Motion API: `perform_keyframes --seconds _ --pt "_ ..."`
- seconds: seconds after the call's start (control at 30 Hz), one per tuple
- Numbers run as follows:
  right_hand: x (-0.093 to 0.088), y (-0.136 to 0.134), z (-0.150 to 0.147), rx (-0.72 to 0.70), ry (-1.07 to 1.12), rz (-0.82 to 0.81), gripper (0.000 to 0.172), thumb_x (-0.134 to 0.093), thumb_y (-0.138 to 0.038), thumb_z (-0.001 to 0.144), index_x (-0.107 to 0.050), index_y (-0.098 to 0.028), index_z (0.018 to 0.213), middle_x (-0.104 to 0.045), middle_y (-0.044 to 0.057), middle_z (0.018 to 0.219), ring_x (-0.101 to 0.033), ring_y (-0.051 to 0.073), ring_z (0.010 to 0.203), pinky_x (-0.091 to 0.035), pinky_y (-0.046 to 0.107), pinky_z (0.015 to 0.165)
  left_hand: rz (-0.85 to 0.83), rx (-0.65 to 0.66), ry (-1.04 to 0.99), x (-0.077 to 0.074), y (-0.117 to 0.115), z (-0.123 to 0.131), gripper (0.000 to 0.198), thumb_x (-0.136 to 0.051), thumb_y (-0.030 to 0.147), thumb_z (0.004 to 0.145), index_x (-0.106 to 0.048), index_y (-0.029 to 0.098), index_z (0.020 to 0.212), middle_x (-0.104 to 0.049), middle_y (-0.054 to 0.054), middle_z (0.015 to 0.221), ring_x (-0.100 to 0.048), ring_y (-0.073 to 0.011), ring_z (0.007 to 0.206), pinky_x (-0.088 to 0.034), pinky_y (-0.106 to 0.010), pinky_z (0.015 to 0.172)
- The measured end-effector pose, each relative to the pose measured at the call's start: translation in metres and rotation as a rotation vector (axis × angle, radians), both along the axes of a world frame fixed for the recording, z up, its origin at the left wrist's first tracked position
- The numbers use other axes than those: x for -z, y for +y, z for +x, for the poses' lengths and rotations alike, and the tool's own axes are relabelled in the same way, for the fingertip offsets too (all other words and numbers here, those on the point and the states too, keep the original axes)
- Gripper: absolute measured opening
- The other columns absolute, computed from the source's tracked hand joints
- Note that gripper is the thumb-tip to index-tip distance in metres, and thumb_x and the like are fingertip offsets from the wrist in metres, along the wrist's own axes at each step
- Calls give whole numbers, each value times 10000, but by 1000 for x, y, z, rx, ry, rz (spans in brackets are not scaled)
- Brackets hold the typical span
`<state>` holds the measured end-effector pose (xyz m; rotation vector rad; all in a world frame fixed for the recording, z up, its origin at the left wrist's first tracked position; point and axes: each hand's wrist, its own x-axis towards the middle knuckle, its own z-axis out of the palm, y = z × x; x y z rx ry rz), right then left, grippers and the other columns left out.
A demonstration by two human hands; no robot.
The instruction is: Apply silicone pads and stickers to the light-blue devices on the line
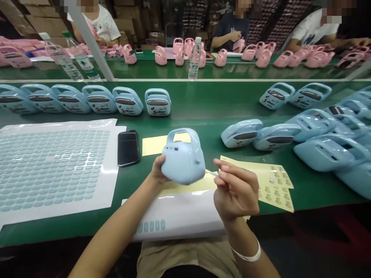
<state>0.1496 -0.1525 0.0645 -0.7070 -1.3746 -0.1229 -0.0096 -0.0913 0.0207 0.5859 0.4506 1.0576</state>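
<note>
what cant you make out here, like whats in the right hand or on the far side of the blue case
Head view, all of these:
The thin item pinched in the fingers of the right hand: too small and blurred to identify, and partly hidden by those fingers.
The blue plastic case: its far face is hidden by the case itself, and the left hand covers part of its side.
The yellow sticker sheet: print too small to read.

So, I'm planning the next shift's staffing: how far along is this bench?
Looks done: the upright row of light-blue plastic handled cases along the bench. In hand: the left hand holds another case, while the right hand pinches a thin pale pick beside it. Left: the heap of blue cases at right, and the white sheet of pale-blue oval stickers, still mostly full.
</note>
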Motion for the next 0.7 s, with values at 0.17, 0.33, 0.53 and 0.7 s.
perform_keyframes --seconds 0.17,0.33,0.53,0.7 --pt "1 16 -7 52 -48 81 278 -627 -65 792 -657 -220 1022 -558 7 804 -683 195 801 -635 362 644 55 86 -40 -1 -11 9 693 -709 500 530 -505 262 1148 -626 -48 975 -614 -242 877 -474 -382 819" --pt "4 14 -10 99 -11 116 259 -621 -24 783 -665 -178 986 -556 12 792 -679 181 794 -636 326 635 33 139 -74 -4 -12 9 699 -712 501 519 -512 255 1141 -621 -60 1003 -609 -246 867 -465 -414 834" --pt "4 17 -9 116 -45 106 236 -639 -60 786 -663 -207 970 -567 5 782 -684 183 780 -638 326 619 13 129 -63 -10 -13 7 721 -740 477 493 -521 250 1141 -633 -70 973 -611 -252 843 -460 -424 830" --pt "5 16 -7 104 -63 128 204 -628 -107 810 -657 -221 977 -562 -5 748 -690 182 756 -634 313 580 49 146 -30 -11 -13 5 753 -729 509 505 -503 233 1167 -645 -72 950 -617 -244 799 -463 -421 814"
